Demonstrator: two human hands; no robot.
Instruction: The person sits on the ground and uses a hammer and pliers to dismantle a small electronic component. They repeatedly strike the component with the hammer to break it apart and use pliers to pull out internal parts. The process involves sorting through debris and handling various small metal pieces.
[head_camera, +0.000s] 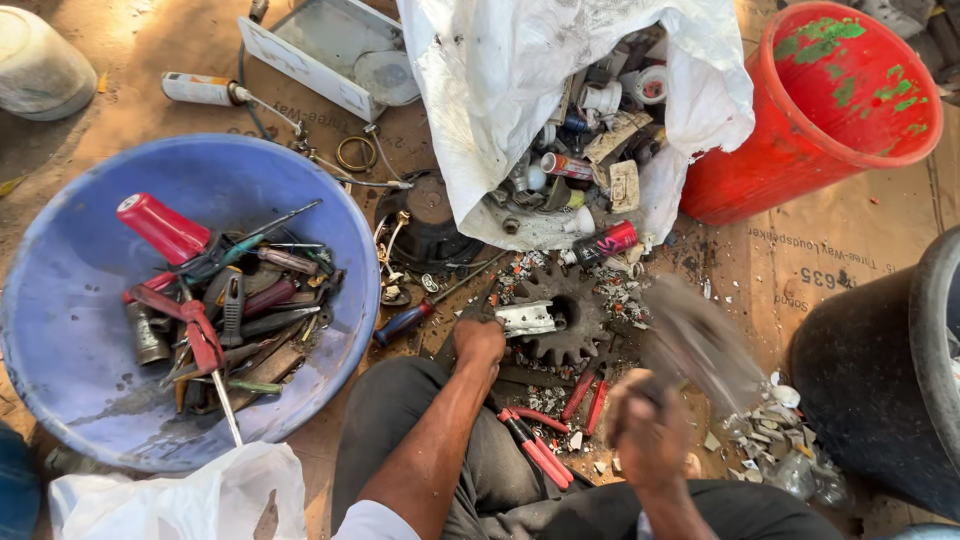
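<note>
Head view looks down at a person seated on the floor. Left hand (480, 340) has its fingers clamped on the near end of a small grey metal part (527, 318), pinning it on a dark gear (565, 312). The part's long axis runs from 9 to 3 o'clock, stretching away from those fingers toward 3. Right hand (648, 428) sits at 5 o'clock of the part, fingers wrapped tight on the handle of a hammer (700, 345), whose head is blurred and raised at 3 o'clock of the part, well apart from it. The left hand is far nearer. Red-handled pliers (535, 445) lie between the knees. A blue basin (70, 300) of tools sits at 9 o'clock, a white sack (480, 100) of scrap at 12, a red bucket (770, 150) at 2.
</note>
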